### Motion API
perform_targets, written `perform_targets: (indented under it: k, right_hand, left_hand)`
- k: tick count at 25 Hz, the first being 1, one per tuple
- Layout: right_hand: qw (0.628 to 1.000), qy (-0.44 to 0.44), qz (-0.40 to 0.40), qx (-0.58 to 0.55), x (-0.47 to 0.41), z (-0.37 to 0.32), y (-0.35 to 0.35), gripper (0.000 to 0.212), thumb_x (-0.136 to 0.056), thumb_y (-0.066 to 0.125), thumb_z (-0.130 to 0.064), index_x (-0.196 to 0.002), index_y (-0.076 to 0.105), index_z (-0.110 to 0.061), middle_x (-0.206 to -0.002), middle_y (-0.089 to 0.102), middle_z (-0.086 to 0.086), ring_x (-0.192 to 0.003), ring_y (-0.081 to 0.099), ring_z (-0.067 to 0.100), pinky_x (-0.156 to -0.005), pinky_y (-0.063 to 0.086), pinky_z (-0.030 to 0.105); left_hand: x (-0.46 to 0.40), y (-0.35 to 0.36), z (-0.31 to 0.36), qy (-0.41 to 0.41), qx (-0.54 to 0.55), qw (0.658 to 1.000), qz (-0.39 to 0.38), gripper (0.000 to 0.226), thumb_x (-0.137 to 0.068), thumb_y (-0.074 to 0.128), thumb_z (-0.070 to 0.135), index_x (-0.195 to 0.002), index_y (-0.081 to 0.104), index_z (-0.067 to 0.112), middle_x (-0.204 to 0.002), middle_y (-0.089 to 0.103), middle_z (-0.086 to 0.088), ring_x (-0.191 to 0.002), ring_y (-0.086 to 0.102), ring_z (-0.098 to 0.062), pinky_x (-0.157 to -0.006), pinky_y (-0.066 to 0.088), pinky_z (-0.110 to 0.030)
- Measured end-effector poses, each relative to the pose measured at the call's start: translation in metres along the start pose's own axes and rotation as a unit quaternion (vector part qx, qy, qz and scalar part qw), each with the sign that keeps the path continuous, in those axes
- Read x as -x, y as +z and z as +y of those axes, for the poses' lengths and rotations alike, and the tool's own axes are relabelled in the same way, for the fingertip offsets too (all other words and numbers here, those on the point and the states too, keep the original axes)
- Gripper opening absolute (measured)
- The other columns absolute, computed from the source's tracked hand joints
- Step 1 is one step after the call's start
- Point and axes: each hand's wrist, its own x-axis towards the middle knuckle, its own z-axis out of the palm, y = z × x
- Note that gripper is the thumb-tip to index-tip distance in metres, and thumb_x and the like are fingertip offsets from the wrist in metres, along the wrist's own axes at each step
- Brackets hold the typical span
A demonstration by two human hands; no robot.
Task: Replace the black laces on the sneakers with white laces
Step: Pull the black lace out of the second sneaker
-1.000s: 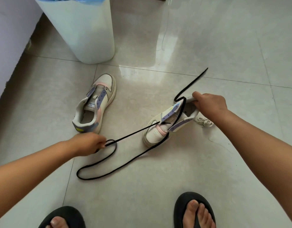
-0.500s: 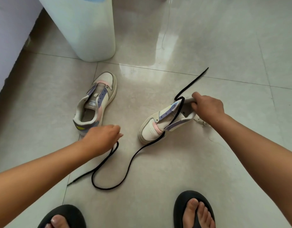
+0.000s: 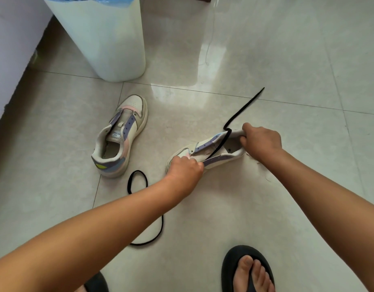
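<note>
Sneaker [image 3: 211,153] on the floor [image 3: 266,207], toe toward the lower left, heel to the upper right.
White with lilac eyelet strips; black lace [image 3: 218,147] along its tongue. Right hand [image 3: 261,142] fingers curl on the heel collar; left hand [image 3: 185,168] pinches near the toe.

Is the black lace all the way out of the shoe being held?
Not yet. The black lace runs across the held shoe opening, under the left hand.
</note>
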Motion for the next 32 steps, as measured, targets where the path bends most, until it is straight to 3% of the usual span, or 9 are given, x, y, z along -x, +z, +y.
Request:
perform_targets:
  k: [5, 9, 11, 16, 19, 22, 26, 29, 32]
  right_hand:
    - [0.998, 0.048, 0.028, 0.017, -0.020, 0.026, -0.011, 0.021, -0.095, 0.039, -0.023, -0.110, 0.048, -0.011, -0.103, 0.063, 0.017, -0.094, 0.060, 0.035, -0.065, 0.034, 0.032]
    - [0.996, 0.082, 0.007, 0.024, -0.025, 0.047, -0.008, 0.022, -0.095, 0.038, -0.023, -0.110, 0.048, -0.010, -0.102, 0.062, 0.018, -0.093, 0.059, 0.034, -0.066, 0.035, 0.032]
    - [0.997, 0.080, -0.002, 0.017, -0.023, 0.044, -0.005, 0.022, -0.095, 0.038, -0.023, -0.110, 0.048, -0.010, -0.102, 0.062, 0.018, -0.093, 0.059, 0.034, -0.066, 0.036, 0.032]
    - [0.998, 0.051, -0.002, -0.021, -0.011, 0.021, -0.002, 0.019, -0.094, 0.039, -0.024, -0.103, 0.048, -0.011, -0.095, 0.062, 0.015, -0.078, 0.050, 0.029, -0.063, 0.033, 0.031]
    - [0.999, 0.031, -0.006, -0.032, -0.002, 0.005, 0.000, 0.019, -0.094, 0.038, -0.026, -0.103, 0.047, -0.011, -0.093, 0.062, 0.013, -0.074, 0.046, 0.028, -0.063, 0.033, 0.031]
    - [0.999, 0.028, -0.005, -0.033, 0.002, -0.002, 0.003, 0.020, -0.095, 0.037, -0.027, -0.104, 0.046, -0.011, -0.093, 0.062, 0.013, -0.074, 0.046, 0.028, -0.063, 0.033, 0.032]
    - [0.999, 0.041, 0.004, -0.019, -0.004, 0.004, 0.001, 0.021, -0.095, 0.037, -0.026, -0.106, 0.047, -0.011, -0.095, 0.063, 0.013, -0.078, 0.052, 0.030, -0.062, 0.034, 0.031]
    - [0.999, 0.054, 0.004, -0.006, -0.011, 0.011, -0.003, 0.023, -0.095, 0.037, -0.026, -0.107, 0.048, -0.011, -0.099, 0.063, 0.013, -0.089, 0.058, 0.032, -0.063, 0.034, 0.031]
    - [0.999, 0.044, -0.003, 0.002, -0.011, 0.011, -0.001, 0.022, -0.096, 0.036, -0.025, -0.108, 0.047, -0.011, -0.099, 0.063, 0.013, -0.087, 0.057, 0.031, -0.063, 0.034, 0.031]
  left_hand:
    - [0.042, 0.022, -0.043, 0.048, 0.014, 0.995, -0.089, 0.022, -0.099, 0.039, 0.023, -0.118, 0.048, 0.017, -0.115, 0.059, -0.003, -0.105, 0.059, -0.026, -0.067, 0.038, -0.031]
    - [0.099, 0.056, -0.076, 0.018, -0.062, 0.955, -0.291, 0.032, -0.098, 0.039, 0.016, -0.127, 0.049, 0.019, -0.125, 0.057, -0.001, -0.114, 0.057, -0.023, -0.083, 0.046, -0.032]
    - [0.103, 0.060, -0.083, -0.024, -0.086, 0.942, -0.324, 0.034, -0.096, 0.041, 0.012, -0.127, 0.052, 0.020, -0.127, 0.056, 0.002, -0.116, 0.056, -0.021, -0.088, 0.044, -0.028]
    - [0.044, 0.033, -0.050, -0.045, 0.018, 0.995, -0.086, 0.037, -0.102, 0.029, 0.039, -0.121, 0.049, 0.015, -0.123, 0.055, -0.004, -0.113, 0.055, -0.025, -0.072, 0.034, -0.029]
    - [-0.002, 0.016, -0.025, -0.071, 0.028, 0.997, 0.009, 0.046, -0.102, 0.028, 0.040, -0.132, 0.039, 0.007, -0.125, 0.054, -0.007, -0.110, 0.056, -0.027, -0.069, 0.032, -0.027]
    - [-0.025, 0.006, -0.020, -0.071, 0.004, 0.997, 0.002, 0.036, -0.099, 0.039, 0.018, -0.133, 0.040, 0.004, -0.134, 0.051, -0.010, -0.114, 0.055, -0.028, -0.080, 0.040, -0.030]
    - [-0.007, 0.017, -0.030, 0.005, -0.015, 1.000, 0.020, 0.035, -0.093, 0.041, 0.008, -0.128, 0.046, 0.009, -0.121, 0.061, -0.004, -0.106, 0.060, -0.027, -0.069, 0.035, -0.028]
    - [0.037, 0.043, -0.051, 0.076, -0.051, 0.992, -0.085, 0.029, -0.101, 0.034, 0.023, -0.125, 0.047, 0.016, -0.119, 0.061, -0.004, -0.108, 0.060, -0.027, -0.067, 0.039, -0.026]
    - [0.076, 0.064, -0.084, 0.049, -0.084, 0.980, -0.175, 0.031, -0.102, 0.032, 0.027, -0.127, 0.047, 0.018, -0.120, 0.059, -0.002, -0.109, 0.059, -0.024, -0.074, 0.046, -0.030]
